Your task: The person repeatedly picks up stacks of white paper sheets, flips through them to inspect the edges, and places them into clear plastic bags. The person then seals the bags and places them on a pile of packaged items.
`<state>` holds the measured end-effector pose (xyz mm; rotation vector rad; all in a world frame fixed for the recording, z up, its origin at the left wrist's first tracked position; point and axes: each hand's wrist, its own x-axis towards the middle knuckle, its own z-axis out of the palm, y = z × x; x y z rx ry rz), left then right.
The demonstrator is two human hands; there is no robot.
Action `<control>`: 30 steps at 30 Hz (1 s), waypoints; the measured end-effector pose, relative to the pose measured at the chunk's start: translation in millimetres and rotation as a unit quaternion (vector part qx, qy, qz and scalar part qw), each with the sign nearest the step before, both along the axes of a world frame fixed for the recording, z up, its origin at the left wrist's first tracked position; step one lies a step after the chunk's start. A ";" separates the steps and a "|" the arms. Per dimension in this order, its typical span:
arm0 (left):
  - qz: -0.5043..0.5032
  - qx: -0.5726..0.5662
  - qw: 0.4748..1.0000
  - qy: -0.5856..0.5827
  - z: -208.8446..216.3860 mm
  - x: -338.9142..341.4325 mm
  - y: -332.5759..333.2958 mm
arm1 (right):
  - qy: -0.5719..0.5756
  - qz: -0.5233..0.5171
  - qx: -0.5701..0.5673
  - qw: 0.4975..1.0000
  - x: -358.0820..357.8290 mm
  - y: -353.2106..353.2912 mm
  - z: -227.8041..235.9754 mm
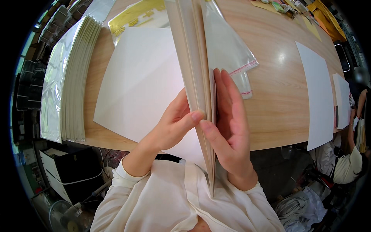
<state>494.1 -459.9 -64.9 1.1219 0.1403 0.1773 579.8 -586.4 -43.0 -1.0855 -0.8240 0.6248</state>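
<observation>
Between my two hands a stack of large cream sheets (195,58) stands on edge, its long side running away from my chest. My left hand (176,121) presses against its left face, thumb over the near edge. On the other face lies my right hand (232,123), fingers stretched along the sheets and thumb resting on the edge. Beneath and to the left, a large white sheet (135,85) lies flat on the wooden table (278,89). Clear plastic sleeves (228,46) with a pinkish-red strip along the edge lie just beyond my right hand.
A tall pile of plastic-wrapped sheets (69,81) stands at the left. Yellow-printed clear film (137,17) lies at the back. Another white sheet (317,96) sits at the right edge, near a co-worker's arm (362,103). A black-and-white cabinet (73,172) is below left.
</observation>
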 end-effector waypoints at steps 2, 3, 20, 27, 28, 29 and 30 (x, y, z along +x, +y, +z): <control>-0.004 0.000 1.000 0.006 -1.0 -0.1 0.9 | 0.024 0.000 0.004 1.000 -0.9 0.6 1.3; -0.006 -0.001 1.000 0.008 -1.9 -0.3 1.5 | 0.035 -0.001 0.007 0.999 -1.5 1.1 1.9; -0.012 -0.029 1.000 -0.002 2.8 1.4 -2.0 | -0.106 -0.060 -0.021 0.992 7.6 -11.4 0.9; 0.004 0.029 1.000 0.011 13.3 6.8 -6.4 | -0.099 -0.075 0.002 0.992 3.6 -8.0 -5.3; 0.005 0.035 0.999 0.012 14.0 7.1 -6.4 | -0.099 -0.077 0.001 0.992 3.8 -8.1 -5.4; 0.006 0.041 0.999 0.013 14.5 7.4 -6.4 | -0.100 -0.078 0.000 0.992 4.0 -8.2 -5.3; 0.006 0.046 0.999 0.014 15.1 7.6 -6.4 | -0.096 -0.078 -0.003 0.992 3.8 -8.5 -4.7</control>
